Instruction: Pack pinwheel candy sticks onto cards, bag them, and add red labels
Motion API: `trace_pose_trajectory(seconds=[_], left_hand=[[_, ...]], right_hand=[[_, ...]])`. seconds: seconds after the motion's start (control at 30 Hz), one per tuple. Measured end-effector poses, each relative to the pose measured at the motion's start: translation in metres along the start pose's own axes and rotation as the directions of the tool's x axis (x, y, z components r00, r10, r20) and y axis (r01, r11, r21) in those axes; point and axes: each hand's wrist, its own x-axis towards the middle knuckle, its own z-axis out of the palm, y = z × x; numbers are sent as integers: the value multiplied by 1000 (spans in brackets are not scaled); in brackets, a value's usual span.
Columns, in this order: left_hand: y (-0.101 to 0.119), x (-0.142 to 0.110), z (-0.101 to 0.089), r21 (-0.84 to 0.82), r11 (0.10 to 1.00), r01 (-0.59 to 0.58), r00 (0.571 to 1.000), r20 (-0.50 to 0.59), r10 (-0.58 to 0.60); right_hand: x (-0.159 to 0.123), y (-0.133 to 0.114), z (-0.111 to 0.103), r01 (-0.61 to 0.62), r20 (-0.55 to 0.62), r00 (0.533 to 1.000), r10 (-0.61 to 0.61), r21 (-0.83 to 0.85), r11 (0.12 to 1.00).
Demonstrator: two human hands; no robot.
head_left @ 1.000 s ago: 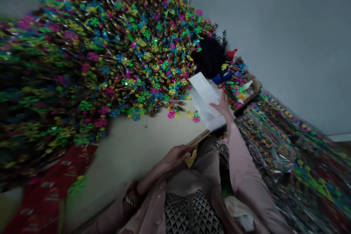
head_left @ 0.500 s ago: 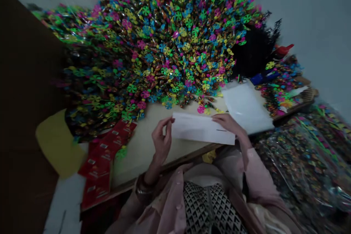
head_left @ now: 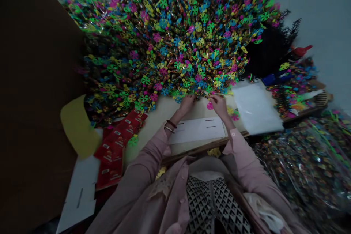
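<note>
White, dark-marked rectangular card (head_left: 200, 131) lay near on the pale worktop (head_left: 163, 111), probably for easy reach. Left hand (head_left: 187, 105) and right hand (head_left: 219, 106), fingers bent, met multicoloured plastic pinwheel toys (head_left: 181, 45) heaped beyond; whether they clamped any could not be told.

Here's the pale tabletop (head_left: 162, 114), edged in wood, and flat along its near side lies the white card (head_left: 200, 130), dark slots showing. Beyond the card rises a huge pile of toys (head_left: 170, 51), all pinwheel tops in pink, green, yellow and blue! Right of the card, we've got clear plastic bags (head_left: 256, 106) lying flat, and farther right, loose colourful pieces (head_left: 294, 93), with a blue object (head_left: 276, 79) among them. Over to the card's left, red packets (head_left: 117, 148) overlap, and between them and the card sits one green pinwheel (head_left: 133, 141).
</note>
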Motion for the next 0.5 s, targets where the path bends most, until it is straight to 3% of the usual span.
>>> trace_pose_trajectory(seconds=[0.1,0.23,0.37,0.5], left_hand=[[0,-8,-2,13,1000,-20,1000,-4,20],[-5,-34,-15,128,992,16,998,-65,-8],[-15,-74,-23,301,951,68,998,-20,-65],[-11,-114,-3,316,946,-75,997,51,62]], right_hand=[[29,-7,17,-60,-11,998,59,-98,993],[48,-30,43,-38,85,994,72,-355,934],[35,-32,51,-40,115,988,99,-432,901],[9,-13,33,40,49,998,-25,-332,942]])
